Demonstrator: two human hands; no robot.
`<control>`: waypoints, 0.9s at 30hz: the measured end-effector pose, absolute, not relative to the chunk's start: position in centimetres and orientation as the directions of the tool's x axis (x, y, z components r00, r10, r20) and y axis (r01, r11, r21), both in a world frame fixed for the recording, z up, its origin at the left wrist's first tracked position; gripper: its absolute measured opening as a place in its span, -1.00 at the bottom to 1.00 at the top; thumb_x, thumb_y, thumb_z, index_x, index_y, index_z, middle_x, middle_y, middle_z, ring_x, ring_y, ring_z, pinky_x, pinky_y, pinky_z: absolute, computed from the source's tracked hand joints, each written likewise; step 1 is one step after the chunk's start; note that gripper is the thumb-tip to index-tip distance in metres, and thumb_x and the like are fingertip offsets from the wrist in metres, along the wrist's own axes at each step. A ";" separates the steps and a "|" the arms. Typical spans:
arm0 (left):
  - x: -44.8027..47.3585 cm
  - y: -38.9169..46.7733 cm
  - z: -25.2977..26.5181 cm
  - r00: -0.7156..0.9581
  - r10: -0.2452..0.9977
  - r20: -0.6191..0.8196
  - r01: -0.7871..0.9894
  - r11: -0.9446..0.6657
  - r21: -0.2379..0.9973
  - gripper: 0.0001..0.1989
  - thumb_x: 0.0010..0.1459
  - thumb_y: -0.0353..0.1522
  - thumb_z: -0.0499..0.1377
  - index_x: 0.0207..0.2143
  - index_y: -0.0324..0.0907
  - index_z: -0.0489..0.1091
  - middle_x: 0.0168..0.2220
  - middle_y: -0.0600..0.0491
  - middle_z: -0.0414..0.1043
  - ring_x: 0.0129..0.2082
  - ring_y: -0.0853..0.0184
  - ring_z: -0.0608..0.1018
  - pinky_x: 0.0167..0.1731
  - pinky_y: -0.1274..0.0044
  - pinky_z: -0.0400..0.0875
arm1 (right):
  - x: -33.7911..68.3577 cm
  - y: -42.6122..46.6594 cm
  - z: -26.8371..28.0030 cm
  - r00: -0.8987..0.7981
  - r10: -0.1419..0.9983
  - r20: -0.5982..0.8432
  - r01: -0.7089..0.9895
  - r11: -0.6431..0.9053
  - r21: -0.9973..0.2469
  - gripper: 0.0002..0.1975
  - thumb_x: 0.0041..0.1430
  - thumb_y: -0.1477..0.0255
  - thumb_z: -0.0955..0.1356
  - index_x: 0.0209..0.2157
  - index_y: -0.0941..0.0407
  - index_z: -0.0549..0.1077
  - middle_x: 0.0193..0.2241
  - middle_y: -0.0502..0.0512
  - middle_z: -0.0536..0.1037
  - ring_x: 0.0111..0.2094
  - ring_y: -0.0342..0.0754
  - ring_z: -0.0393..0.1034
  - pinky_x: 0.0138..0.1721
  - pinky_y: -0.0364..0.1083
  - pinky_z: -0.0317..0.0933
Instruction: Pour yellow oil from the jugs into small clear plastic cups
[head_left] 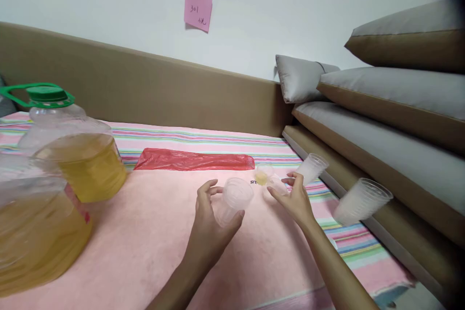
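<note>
My left hand [209, 225] is curled around a clear plastic cup [237, 193], its mouth tilted toward me, with no coloured liquid seen in it. To the right, my right hand [295, 199] has its thumb and fingers at a second clear cup [274, 196] low over the pink cloth; its contact is partly hidden. Just behind that cup stands a small clear cup [261, 177] with a little yellow liquid. Two tilted clear plastic cups, possibly stacks, lie farther right: one cup [312, 168] beyond my right hand, another cup [362, 202] near the cushions.
Two large clear jugs with yellow liquid, a green-capped jug [87, 164] and a nearer jug [39, 237], stand left. A crumpled red plastic bag [192, 160] lies along the back of the pink cloth [145, 232]. Grey-brown cushions [381, 126] are piled right; a pink note [198, 9] hangs on the wall.
</note>
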State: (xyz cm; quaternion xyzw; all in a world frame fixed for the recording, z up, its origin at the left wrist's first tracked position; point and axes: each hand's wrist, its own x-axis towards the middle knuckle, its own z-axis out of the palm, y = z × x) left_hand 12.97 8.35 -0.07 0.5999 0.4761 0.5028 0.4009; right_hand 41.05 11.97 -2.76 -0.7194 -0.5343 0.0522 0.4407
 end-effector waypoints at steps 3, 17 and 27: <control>12.8 8.6 -0.4 0.060 0.971 0.232 0.182 -0.239 0.954 -0.20 0.08 -0.16 0.38 0.27 0.04 0.04 0.15 -0.06 0.35 0.19 0.04 0.43 0.18 0.10 0.30 | 41.0 11.9 -2.7 0.410 0.822 0.396 0.730 -0.037 -0.682 -0.19 -0.12 -0.09 0.46 0.05 0.00 0.13 -0.08 0.27 0.53 0.01 0.37 0.44 0.02 0.27 0.28; 12.5 8.9 -0.9 0.066 0.964 0.257 0.198 -0.265 0.944 -0.19 0.09 -0.16 0.39 0.27 0.02 0.03 0.15 -0.08 0.34 0.20 0.02 0.44 0.18 0.09 0.31 | 40.7 11.6 -2.2 0.438 0.810 0.390 0.702 -0.038 -0.711 -0.05 -0.17 -0.14 0.52 0.16 0.03 0.23 -0.05 0.30 0.55 0.07 0.41 0.42 0.07 0.34 0.27; 13.0 7.9 0.0 0.061 0.965 0.255 0.104 -0.260 0.960 -0.21 0.10 -0.17 0.37 0.27 0.05 0.05 0.15 -0.03 0.34 0.23 0.07 0.40 0.25 0.10 0.23 | 36.3 6.3 2.7 0.331 0.852 0.405 0.550 0.174 -0.817 -0.36 0.19 -0.10 0.44 0.13 -0.04 0.30 0.06 0.22 0.55 0.14 0.17 0.44 0.22 0.25 0.23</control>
